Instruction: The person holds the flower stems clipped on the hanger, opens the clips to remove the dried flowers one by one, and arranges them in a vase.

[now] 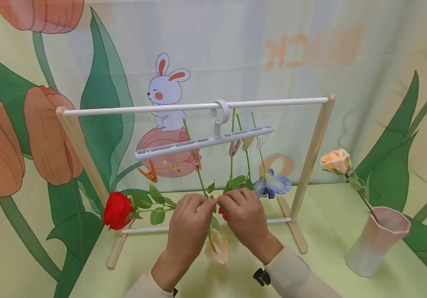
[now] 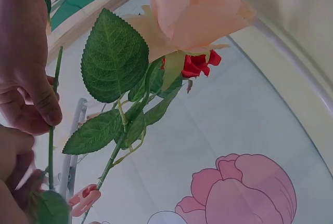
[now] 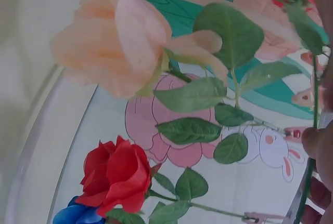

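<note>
Both hands grip the green stem (image 2: 50, 154) of a red rose (image 1: 118, 211), which lies sideways with its bloom to the left. My left hand (image 1: 191, 223) pinches the stem nearer the leaves; my right hand (image 1: 245, 217) holds it close by, toward the cut end. In the head view the fingertips of the two hands meet in front of the grey hanger (image 1: 198, 143). From its pink clip (image 1: 195, 159) a peach rose (image 3: 117, 42) hangs upside down behind the hands. Another red rose (image 3: 117, 177) and a blue flower (image 1: 272, 183) hang at the right side, partly hidden.
The hanger hooks over the white rod (image 1: 135, 110) of a wooden-legged stand. On its left side an orange clip (image 1: 149, 171) and a yellow clip (image 1: 173, 165) hold no stem. A pink-white vase (image 1: 373, 244) with a peach rose (image 1: 335, 160) stands at the right.
</note>
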`<state>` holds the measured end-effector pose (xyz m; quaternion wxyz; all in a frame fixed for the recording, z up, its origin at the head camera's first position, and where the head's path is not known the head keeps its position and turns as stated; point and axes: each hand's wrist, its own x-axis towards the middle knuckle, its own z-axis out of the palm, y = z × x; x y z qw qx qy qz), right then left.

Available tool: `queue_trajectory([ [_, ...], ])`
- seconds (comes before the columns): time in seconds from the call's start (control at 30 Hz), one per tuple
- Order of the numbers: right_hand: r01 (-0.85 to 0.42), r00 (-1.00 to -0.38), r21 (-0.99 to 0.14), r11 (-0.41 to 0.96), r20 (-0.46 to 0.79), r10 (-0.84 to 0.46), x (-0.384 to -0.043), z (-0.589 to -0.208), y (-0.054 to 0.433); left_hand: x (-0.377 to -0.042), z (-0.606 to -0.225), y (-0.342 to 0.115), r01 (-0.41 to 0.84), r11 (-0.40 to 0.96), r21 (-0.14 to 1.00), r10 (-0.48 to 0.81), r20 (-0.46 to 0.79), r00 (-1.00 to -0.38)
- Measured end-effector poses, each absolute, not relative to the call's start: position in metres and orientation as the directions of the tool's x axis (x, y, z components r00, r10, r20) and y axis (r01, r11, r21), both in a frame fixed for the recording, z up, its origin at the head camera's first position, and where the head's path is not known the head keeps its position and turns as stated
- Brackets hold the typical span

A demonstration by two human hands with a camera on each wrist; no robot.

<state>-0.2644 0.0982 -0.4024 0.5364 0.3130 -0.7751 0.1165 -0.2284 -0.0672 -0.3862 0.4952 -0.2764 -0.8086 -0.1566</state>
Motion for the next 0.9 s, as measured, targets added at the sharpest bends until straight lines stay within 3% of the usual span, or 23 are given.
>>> queue_trajectory([
  [0.2,-0.627,-0.198,0.101,0.772,0.938,-0.284,-0.268,-0.4,0.107,-0.229,-0.384,-0.066,0.739,0.667,-0.098,0.298,0.944,-0.144],
  [0.33,-0.62,-0.203,0.07,0.782,0.948,-0.245,-0.268,-0.404,0.114,-0.228,-0.387,-0.064,0.764,0.627,-0.151,0.311,0.948,-0.069],
  [0.5,-0.615,-0.227,0.023,0.788,0.952,-0.205,-0.267,-0.408,0.122,-0.228,-0.392,-0.061,0.77,0.619,-0.153,0.323,0.944,-0.072],
  [0.7,-0.617,-0.203,-0.005,0.787,0.967,-0.153,-0.268,-0.411,0.132,-0.232,-0.396,-0.058,0.785,0.594,-0.179,0.33,0.944,-0.034],
  [0.8,-0.614,-0.2,-0.03,0.789,0.973,-0.119,-0.269,-0.412,0.138,-0.234,-0.399,-0.059,0.785,0.607,-0.12,0.318,0.943,-0.102],
  [0.9,-0.62,-0.206,-0.071,0.781,0.976,-0.075,-0.27,-0.413,0.145,-0.238,-0.405,-0.062,0.759,0.651,0.011,0.265,0.934,-0.241],
])
